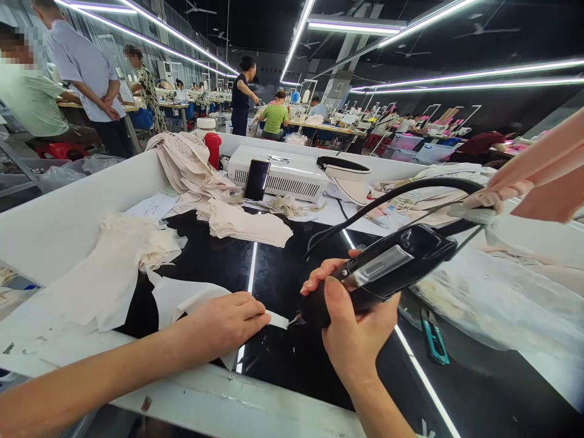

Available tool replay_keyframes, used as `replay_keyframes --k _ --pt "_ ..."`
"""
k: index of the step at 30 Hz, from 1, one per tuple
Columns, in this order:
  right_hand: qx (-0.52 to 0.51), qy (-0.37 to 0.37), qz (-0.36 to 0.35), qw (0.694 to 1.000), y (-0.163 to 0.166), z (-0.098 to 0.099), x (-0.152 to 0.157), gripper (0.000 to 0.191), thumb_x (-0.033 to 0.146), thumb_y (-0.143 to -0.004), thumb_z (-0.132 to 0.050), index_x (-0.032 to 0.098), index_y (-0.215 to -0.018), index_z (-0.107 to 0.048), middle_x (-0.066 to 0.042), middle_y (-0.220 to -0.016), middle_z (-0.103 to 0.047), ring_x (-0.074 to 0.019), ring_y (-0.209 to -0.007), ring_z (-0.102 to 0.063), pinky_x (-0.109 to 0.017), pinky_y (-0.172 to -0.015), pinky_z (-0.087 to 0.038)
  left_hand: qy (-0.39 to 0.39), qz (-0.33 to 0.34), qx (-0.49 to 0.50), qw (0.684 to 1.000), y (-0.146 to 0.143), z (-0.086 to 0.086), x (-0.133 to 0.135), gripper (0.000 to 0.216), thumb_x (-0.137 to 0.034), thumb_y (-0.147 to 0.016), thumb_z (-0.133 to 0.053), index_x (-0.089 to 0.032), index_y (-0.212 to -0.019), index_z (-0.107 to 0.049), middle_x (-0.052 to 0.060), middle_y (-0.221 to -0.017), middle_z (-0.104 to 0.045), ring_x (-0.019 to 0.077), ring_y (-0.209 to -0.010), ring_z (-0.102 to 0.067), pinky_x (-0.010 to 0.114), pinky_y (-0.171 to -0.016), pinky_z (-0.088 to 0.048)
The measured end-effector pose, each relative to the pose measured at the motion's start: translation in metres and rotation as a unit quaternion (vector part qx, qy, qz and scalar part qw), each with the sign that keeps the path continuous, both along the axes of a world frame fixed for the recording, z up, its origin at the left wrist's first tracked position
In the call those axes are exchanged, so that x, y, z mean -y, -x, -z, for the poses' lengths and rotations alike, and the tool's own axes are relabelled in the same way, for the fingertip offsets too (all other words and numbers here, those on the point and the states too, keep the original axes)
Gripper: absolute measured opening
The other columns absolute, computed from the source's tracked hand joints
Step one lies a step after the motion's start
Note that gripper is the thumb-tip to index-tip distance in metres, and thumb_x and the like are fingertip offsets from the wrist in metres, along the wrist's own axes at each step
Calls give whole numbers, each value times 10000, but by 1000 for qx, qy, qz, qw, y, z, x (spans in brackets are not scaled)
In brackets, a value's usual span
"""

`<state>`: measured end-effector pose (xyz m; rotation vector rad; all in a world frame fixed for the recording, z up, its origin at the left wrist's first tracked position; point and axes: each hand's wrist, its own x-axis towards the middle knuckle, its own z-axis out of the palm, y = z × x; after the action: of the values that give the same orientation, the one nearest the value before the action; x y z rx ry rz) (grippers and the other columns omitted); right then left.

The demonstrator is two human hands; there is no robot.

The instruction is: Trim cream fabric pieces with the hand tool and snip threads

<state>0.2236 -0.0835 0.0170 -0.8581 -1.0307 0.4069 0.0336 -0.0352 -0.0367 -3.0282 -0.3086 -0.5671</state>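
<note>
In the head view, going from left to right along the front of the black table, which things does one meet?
Cream fabric pile → left hand → right hand, gripping the black tool → teal snips.

One black trimmer [387,271], one phone [257,179], one red flask [212,149] — one snipper [433,337].

A white machine box [278,173] sits on the glossy black tabletop [219,255]. In front of the box lie cream fabric pieces [246,222], beside it a red bottle [212,149].
</note>
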Motion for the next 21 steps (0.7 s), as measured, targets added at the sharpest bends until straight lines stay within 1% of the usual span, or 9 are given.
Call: replay_keyframes --k 6,9,13,18,21 --pt "-6 -2 -5 1000 1 0 -1 370 216 -837 -786 266 -1131 -566 50 -798 -675 -129 -577 -639 -281 -551 -580 4 -17 -11 1000 0 0 1 304 26 -955 -483 -96 -1215 -585 114 -1119 -675 215 -1014 -661 331 -897 -584" --pt "-11 -1 -3 1000 0 0 0 369 220 -834 -789 266 -1125 -568 53 -798 -675 -129 -575 -638 -286 -554 -581 9 -20 -17 1000 0 -1 1 297 13 -962 -462 -107 -1199 -596 121 -1133 -679 219 -1020 -663 344 -912 -580" --pt "-15 2 4 1000 -1 0 -1 374 247 -839 -798 267 -1133 -567 52 -807 -670 -132 -572 -637 -293 -546 -574 16 -20 -3 1000 -1 1 2 286 17 -953 -491 -97 -1192 -599 123 -1140 -681 222 -1044 -666 335 -921 -577" --pt "-26 -17 5 999 4 -4 -14 358 287 -862 -787 265 -1134 -555 58 -802 -656 -123 -572 -626 -292 -555 -569 25 -23 25 999 -1 5 3 269 11 -959 -520 -92 -1192 -606 111 -1143 -680 209 -1022 -670 319 -912 -585" --pt "-26 -21 -9 999 10 -3 -23 365 266 -855 -779 271 -1132 -541 65 -796 -652 -124 -567 -624 -281 -531 -559 26 -23 35 999 -1 7 3 262 -3 -966 -525 -90 -1198 -610 108 -1141 -678 207 -1024 -665 316 -921 -584"
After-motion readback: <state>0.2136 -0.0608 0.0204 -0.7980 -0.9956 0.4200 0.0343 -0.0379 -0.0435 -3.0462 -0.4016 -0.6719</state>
